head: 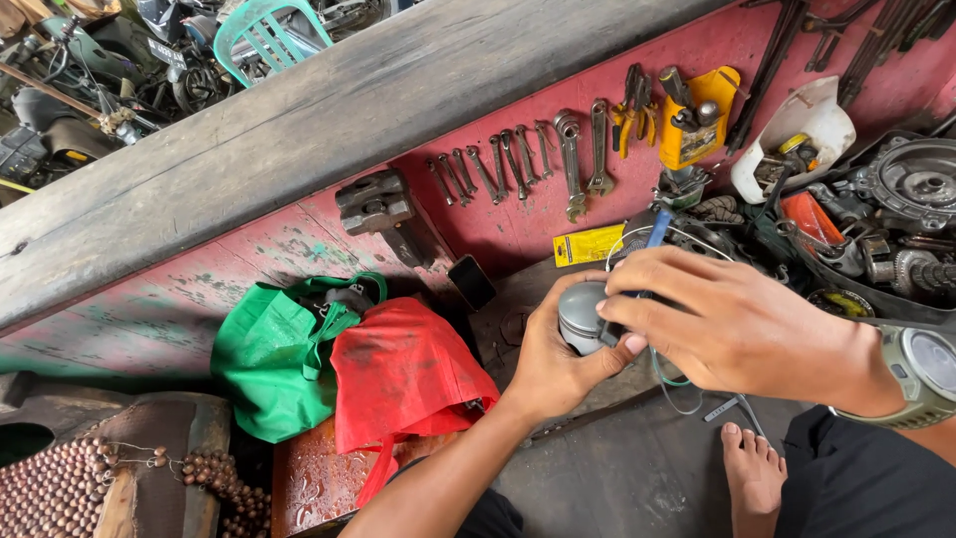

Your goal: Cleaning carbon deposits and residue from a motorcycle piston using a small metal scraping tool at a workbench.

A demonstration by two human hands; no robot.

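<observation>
My left hand (553,364) cups a small grey metal cylinder, a piston (581,314), from below and from the left. My right hand (732,319) reaches over the piston's right side, its fingers closed on a tool with a blue handle (658,228) that sticks up behind the hand. A thin wire loop (675,389) hangs under the right hand. A watch (921,374) sits on my right wrist. What the fingers do on the piston's far side is hidden.
Several wrenches (518,164) hang on the red wall, beside a yellow holder (697,115) with pliers. Engine parts (911,199) crowd the right. A green bag (279,354) and a red bag (403,374) lie left. My bare foot (752,468) rests on the floor.
</observation>
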